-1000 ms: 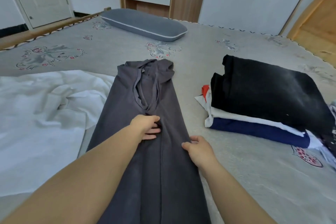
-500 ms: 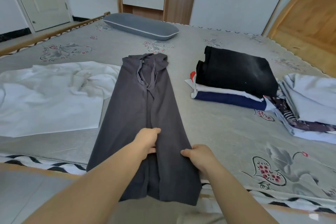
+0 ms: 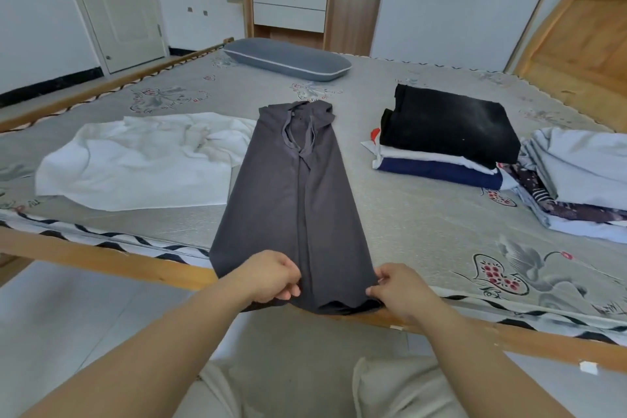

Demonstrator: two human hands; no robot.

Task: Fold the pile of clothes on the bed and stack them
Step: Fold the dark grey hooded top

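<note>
Dark grey hooded garment (image 3: 298,200), soft matte knit, lies lengthwise on the bed (image 3: 424,227), folded into a long narrow strip. Its hood and drawcords are at the far end; its hem reaches the near wooden bed rail (image 3: 101,260).

The left hand (image 3: 271,276) pinches the hem near the strip's centre seam. The right hand (image 3: 397,292) pinches the hem's right corner.

Risks, as judged from this state:
- The left grip sits inboard, so the left hem corner is unsupported. It may sag and skew the next fold.
- The side panels are only laid inward. A fast lift may let them fall open.
- The hem overhangs the rail. If released, the limp fabric may slide toward the floor.
- The drawcords lie loose and may bunch inside the fold.

Surroundings:
- Left of the garment, touching its edge: a crumpled white cloth (image 3: 135,166), thin and creased, unfolded.
- Right, apart from it: a folded stack (image 3: 441,142), black thick piece on top, white and navy layers beneath.
- Further right: pale folded pieces (image 3: 583,163) over patterned fabric.
- The bed cover is grey, woven, with floral prints.
- At the far side lies a grey-blue oblong pillow (image 3: 288,59).
</note>
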